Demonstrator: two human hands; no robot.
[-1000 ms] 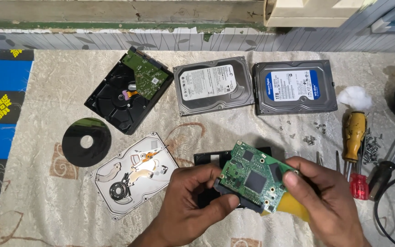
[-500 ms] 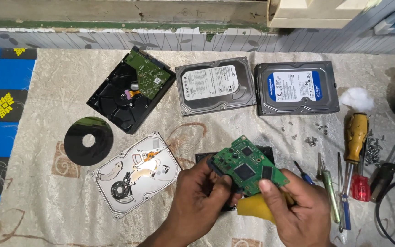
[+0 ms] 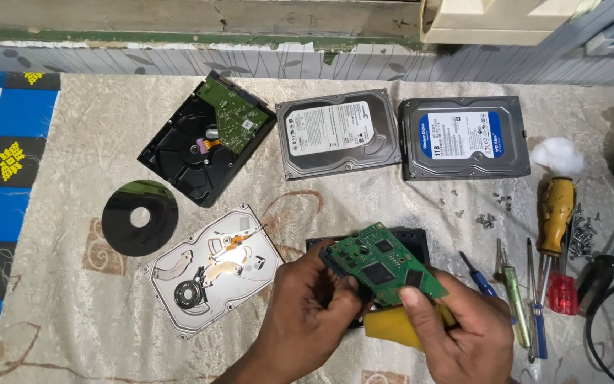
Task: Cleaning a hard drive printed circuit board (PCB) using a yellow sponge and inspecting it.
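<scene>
Left hand fingers: the left hand [image 3: 307,313] pinches the near-left edge of the green circuit board [image 3: 384,264], thumb on top, other fingers curled under.
Right hand fingers: the right hand [image 3: 463,334] presses its thumb on the board's near-right corner; a yellow handle [image 3: 391,326] is clenched in its palm.
Circuit board: held tilted, chips up, just above a dark drive body [image 3: 410,238], at about 6 o'clock on the cloth.
Open casings: the silver drive shell [image 3: 214,270] at 8 o'clock from the board holds its spindle hub and copper-coloured arm parts, with no platter in it. The black drive [image 3: 204,142] at 11 o'clock lies board side up, a green board across its upper corner.
Loose platter: dark disc [image 3: 140,217] lies flat on the cloth, at 9 o'clock from the silver shell.
Closed drives: a grey-labelled drive [image 3: 339,133] at 12 o'clock and a blue-labelled drive [image 3: 463,136] at 1 o'clock, side by side, apart.
Tools: screwdrivers [image 3: 534,284] at 3 o'clock, a yellow-handled one [image 3: 557,210] beyond; small screws [image 3: 488,219] scattered; white cotton wad [image 3: 557,155] at 2 o'clock.
Change: half a second back the board sat much the same between the hands; a second ago the right hand was further right on its edge.
</scene>
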